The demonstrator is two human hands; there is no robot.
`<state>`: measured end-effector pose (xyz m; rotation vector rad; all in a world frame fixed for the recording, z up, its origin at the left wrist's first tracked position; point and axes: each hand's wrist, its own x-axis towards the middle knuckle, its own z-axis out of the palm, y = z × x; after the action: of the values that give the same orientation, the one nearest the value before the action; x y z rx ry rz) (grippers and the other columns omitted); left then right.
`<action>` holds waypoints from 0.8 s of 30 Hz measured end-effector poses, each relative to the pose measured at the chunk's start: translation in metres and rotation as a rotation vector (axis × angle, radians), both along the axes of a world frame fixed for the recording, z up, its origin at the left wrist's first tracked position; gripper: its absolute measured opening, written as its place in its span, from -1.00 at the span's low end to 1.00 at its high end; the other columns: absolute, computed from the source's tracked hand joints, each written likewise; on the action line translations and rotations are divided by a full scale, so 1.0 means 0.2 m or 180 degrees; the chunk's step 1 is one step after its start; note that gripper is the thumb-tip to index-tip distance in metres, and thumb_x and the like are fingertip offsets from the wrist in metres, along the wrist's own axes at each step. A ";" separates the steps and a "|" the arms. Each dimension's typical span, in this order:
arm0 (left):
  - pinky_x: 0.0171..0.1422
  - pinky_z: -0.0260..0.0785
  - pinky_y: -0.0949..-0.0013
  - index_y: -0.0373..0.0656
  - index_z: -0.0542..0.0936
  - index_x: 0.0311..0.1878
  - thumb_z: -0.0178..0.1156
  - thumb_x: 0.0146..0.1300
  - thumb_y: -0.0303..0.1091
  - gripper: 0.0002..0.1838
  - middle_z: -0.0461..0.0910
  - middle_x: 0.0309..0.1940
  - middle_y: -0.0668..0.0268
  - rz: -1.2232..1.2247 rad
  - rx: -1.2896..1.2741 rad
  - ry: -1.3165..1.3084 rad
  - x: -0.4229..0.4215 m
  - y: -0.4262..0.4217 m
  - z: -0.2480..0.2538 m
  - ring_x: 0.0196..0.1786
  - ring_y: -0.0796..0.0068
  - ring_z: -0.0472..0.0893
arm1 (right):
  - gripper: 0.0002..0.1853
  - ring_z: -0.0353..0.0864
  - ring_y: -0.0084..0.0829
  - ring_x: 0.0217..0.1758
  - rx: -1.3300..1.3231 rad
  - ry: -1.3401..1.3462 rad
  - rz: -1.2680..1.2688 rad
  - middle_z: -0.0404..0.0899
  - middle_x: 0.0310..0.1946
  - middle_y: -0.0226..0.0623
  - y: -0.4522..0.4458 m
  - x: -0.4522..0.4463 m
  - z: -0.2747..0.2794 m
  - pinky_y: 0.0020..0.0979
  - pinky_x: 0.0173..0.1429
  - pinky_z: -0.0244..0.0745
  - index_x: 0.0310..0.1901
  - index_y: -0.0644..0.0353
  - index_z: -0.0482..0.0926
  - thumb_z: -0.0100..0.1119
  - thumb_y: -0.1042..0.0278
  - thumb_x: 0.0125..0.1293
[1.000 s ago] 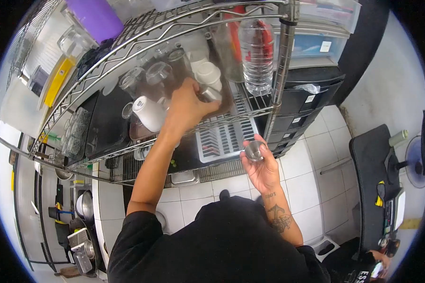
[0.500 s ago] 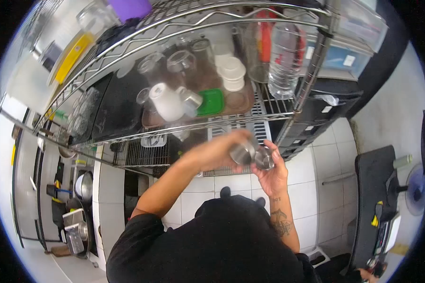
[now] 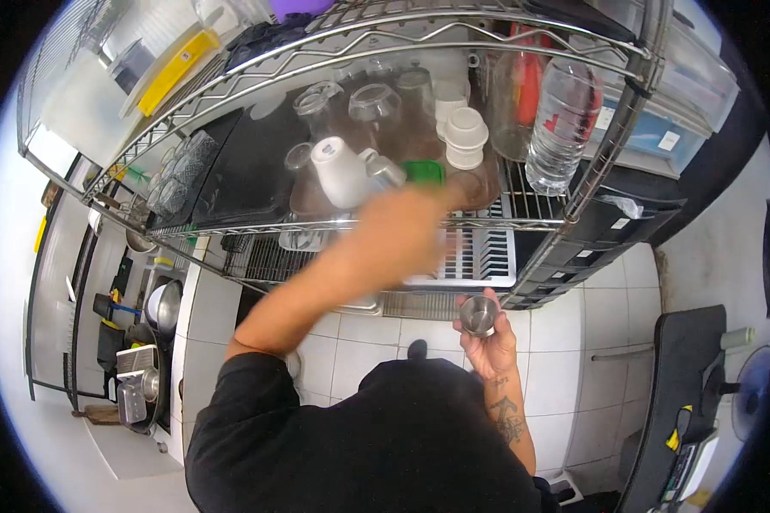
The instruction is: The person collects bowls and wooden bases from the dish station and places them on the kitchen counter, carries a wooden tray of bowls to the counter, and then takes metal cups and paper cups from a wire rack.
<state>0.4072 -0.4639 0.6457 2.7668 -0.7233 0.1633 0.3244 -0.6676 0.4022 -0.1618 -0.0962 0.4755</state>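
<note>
My right hand (image 3: 488, 340) grips a small stainless steel cup (image 3: 478, 317) below the shelf's front edge, its open mouth facing up toward me. My left hand (image 3: 402, 235) reaches over the front edge of the brown tray (image 3: 306, 200). Motion smears its fingers, and whether a cup is in them cannot be made out. Around that hand stand a white cup (image 3: 340, 173), bottom up, a small metal cup (image 3: 387, 171) and a green lid (image 3: 424, 172), partly covered by the hand. Stacked white cups (image 3: 465, 138) and glass jars (image 3: 375, 104) are farther back on the tray.
A wire shelf rack (image 3: 351, 225) spans the space before me. A plastic water bottle (image 3: 565, 128) stands at its right, beside black drawers (image 3: 612, 224). A white slotted rack (image 3: 488, 256) lies on the level below. Pans (image 3: 164, 306) are at far left.
My left hand has moved from beside the right hand, where it held a second metal cup, up to the tray. The right hand still holds its cup. The view has shifted slightly.
</note>
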 end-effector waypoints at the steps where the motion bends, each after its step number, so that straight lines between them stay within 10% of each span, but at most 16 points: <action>1: 0.04 0.58 -0.02 -0.16 0.58 0.20 0.44 0.18 -0.10 -0.43 0.74 -0.19 -0.03 0.0223 0.0286 -0.0309 0.06 0.06 0.05 -0.07 -0.11 0.74 | -0.45 0.71 0.13 0.14 -0.0120 -0.0045 -0.0068 0.43 0.37 0.16 -0.02 -0.01 -0.02 -0.12 0.06 0.84 0.46 -0.12 0.42 0.26 0.06 0.50; 14: 0.10 0.58 -0.05 -0.20 0.66 0.03 0.45 0.20 -0.12 -0.56 0.75 -0.15 -0.07 0.0633 0.1229 -0.0156 0.42 0.22 0.03 -0.03 -0.15 0.74 | -0.42 0.69 0.16 0.18 0.0103 0.0354 -0.0285 0.43 0.35 0.20 -0.04 -0.03 0.03 -0.07 0.10 0.83 0.51 -0.03 0.28 0.17 0.09 0.55; 18: 0.17 0.57 0.14 -0.17 0.62 0.26 0.40 0.29 -0.20 -0.49 0.70 0.09 0.02 0.0519 -0.0382 -0.0380 0.30 0.13 0.17 0.05 0.09 0.73 | -0.43 0.65 0.11 0.23 -0.0323 0.0472 -0.0366 0.42 0.40 0.11 -0.03 -0.01 0.05 -0.10 0.15 0.80 0.51 -0.11 0.33 0.12 -0.05 0.57; 22: 0.25 0.51 0.33 -0.07 0.37 0.55 0.22 0.51 -0.27 -0.41 0.38 0.49 0.29 -0.0758 -0.2694 0.1405 0.04 0.03 0.04 0.31 0.48 0.51 | -0.43 0.64 0.10 0.27 -0.0262 0.0288 -0.0366 0.41 0.42 0.09 -0.02 0.01 0.06 -0.09 0.21 0.77 0.51 -0.10 0.33 0.11 -0.04 0.57; 24: 0.17 0.51 0.35 -0.14 0.39 0.49 0.25 0.47 -0.37 -0.44 0.47 0.31 0.27 -0.0841 -0.3586 0.2055 -0.07 -0.09 -0.16 0.13 0.54 0.58 | -0.42 0.65 0.10 0.25 -0.0079 0.0352 -0.0393 0.41 0.39 0.17 -0.02 0.00 0.09 -0.09 0.26 0.74 0.52 0.00 0.28 0.14 0.07 0.57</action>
<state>0.3937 -0.4822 0.6133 1.4936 -0.5446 -0.2869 0.3240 -0.6717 0.4209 -0.1643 0.0279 0.3617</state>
